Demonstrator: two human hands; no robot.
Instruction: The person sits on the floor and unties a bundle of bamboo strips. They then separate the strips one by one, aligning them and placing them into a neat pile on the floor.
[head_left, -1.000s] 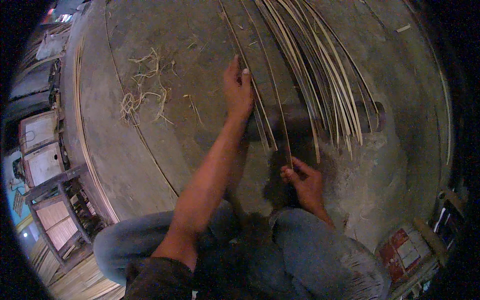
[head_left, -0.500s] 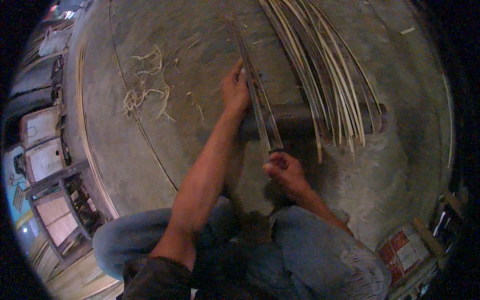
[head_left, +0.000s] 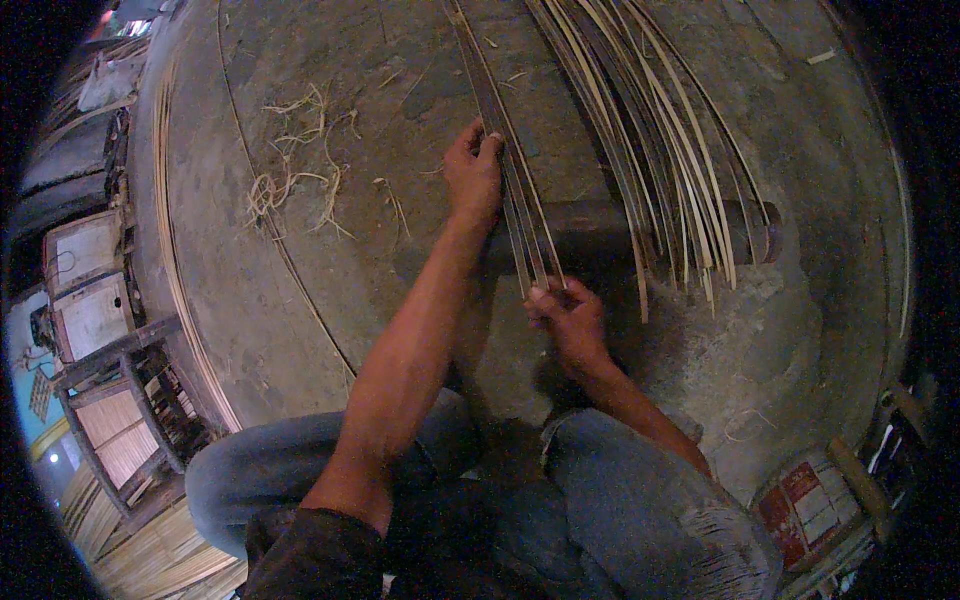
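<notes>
Held strips (head_left: 485, 85): are looking woody and smooth.
Fanned strips (head_left: 690, 190): are showing matt, woody faces.
Floor (head_left: 400, 60): is looking like rough, matt concrete.
Curled shavings (head_left: 264, 195): are appearing fibrous and matt.
Trousers (head_left: 640, 480): are showing worn denim.
Sleeve (head_left: 315, 555): is showing dull cloth.

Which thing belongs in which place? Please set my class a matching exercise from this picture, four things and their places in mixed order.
Things
1. Left hand
2. Right hand
3. Tangled strands
4. Dark round bar

Places
A. Under the fanned bundle
B. At the near ends of the thin strips
C. On the floor, left of both hands
D. Farther up, by the thin strips' left edge

Pairs: 1-D, 2-B, 3-C, 4-A
</notes>
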